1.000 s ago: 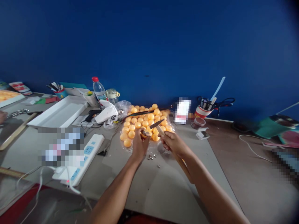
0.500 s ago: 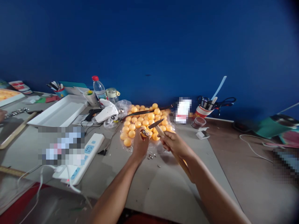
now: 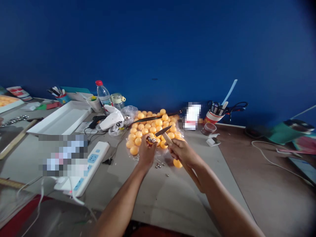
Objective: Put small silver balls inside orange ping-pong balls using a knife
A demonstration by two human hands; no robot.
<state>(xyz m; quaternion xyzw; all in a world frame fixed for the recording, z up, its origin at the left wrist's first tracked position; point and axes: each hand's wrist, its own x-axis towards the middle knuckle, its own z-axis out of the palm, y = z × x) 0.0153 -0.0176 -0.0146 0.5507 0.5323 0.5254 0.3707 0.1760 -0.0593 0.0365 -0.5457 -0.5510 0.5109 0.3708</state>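
Observation:
My right hand (image 3: 181,149) is closed around the wooden handle of a hammer (image 3: 163,131), its narrow dark head angled toward my other hand. Closed fingers of my left hand (image 3: 147,151) hold a cluster of shiny metal balls (image 3: 151,140) upright; its lower part is hidden in the grip. The hammer head is just right of and above the cluster; I cannot tell whether they touch. Behind both hands lie many orange balls (image 3: 148,126) on clear plastic. One loose orange ball (image 3: 177,163) rests beneath my right wrist. Several small metal balls (image 3: 158,165) are scattered on the table.
A white power strip (image 3: 92,164) with cables lies to the left, near a white tray (image 3: 59,118) and a bottle (image 3: 103,93). At right stands a cup of tools (image 3: 212,117). Another person's hand (image 3: 1,121) shows at the far left edge.
The loose orange ball now shows left of my right forearm; before, it was mostly hidden behind it. My hands keep nearly the same pose, and the view has shifted slightly.

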